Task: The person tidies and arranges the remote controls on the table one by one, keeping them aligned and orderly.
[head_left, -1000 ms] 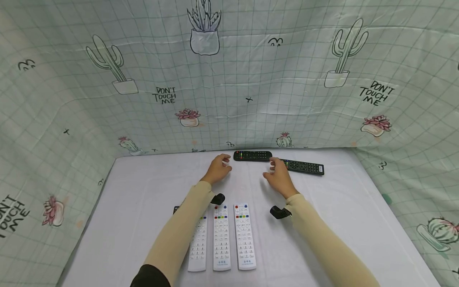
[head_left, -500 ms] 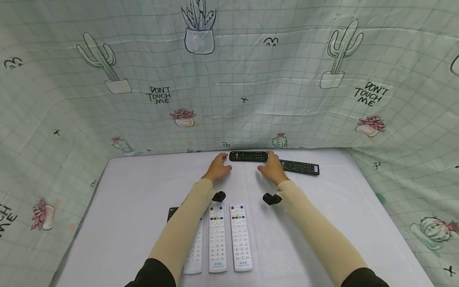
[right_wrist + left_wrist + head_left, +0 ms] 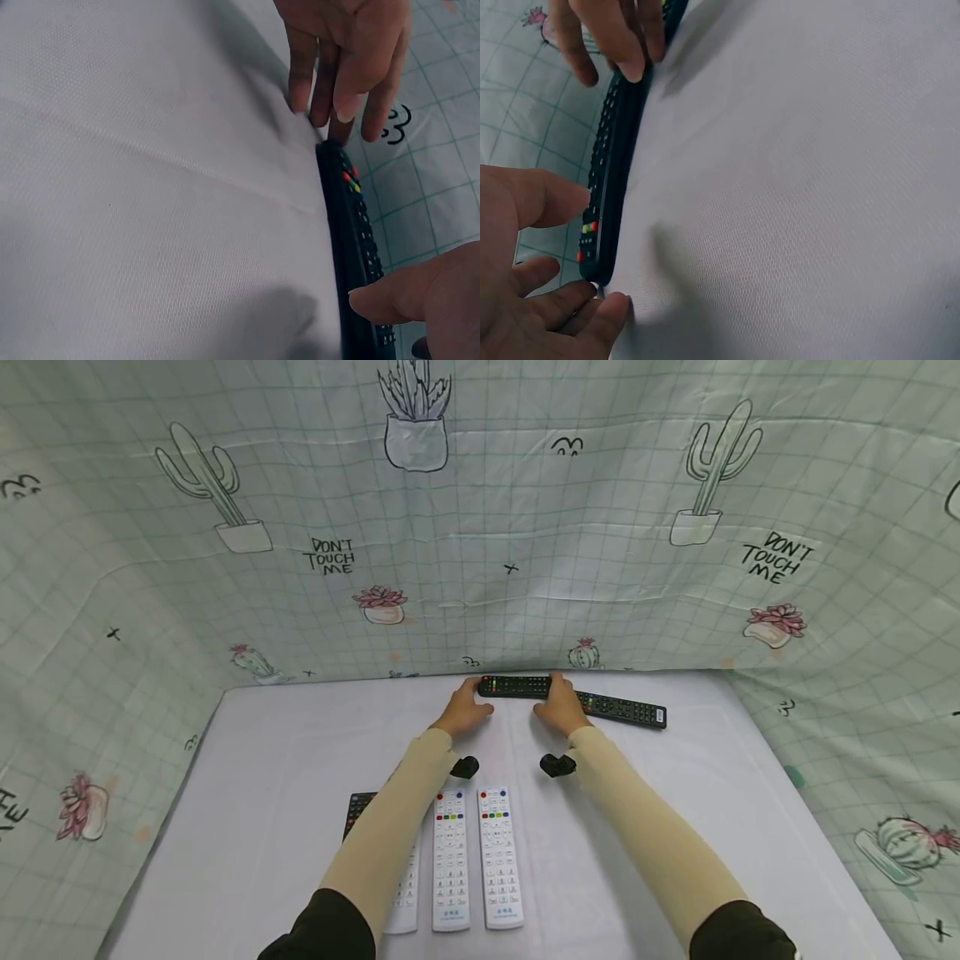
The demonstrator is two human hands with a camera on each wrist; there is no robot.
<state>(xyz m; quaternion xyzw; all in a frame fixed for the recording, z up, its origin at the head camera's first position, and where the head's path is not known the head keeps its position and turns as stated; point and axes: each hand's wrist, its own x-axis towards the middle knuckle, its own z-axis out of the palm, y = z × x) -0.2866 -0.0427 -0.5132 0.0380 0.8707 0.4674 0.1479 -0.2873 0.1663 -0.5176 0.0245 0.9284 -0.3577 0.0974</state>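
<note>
A black remote control (image 3: 513,687) lies crosswise along the table's back edge. My left hand (image 3: 463,708) is at its left end, fingers relaxed and spread about that end; in the left wrist view several fingertips (image 3: 592,307) sit right at the tip of the remote. Over the remote's right end is my right hand (image 3: 562,708), covering part of it, with its thumb on the near side and fingers reaching toward the far side. The right wrist view has a digit (image 3: 382,296) overlapping the remote's edge. A second black remote (image 3: 622,709) lies slanted just right of the right hand.
Three white remotes lie side by side nearer me: one at the right (image 3: 500,860), one in the middle (image 3: 451,860), one partly under my left forearm (image 3: 405,893). Another black remote (image 3: 358,807) peeks out left of that forearm. A patterned cloth (image 3: 465,552) hangs behind the table.
My right hand has moved left and in over the right end of the back black remote. The left hand has come closer to its left end. The head view has shifted slightly.
</note>
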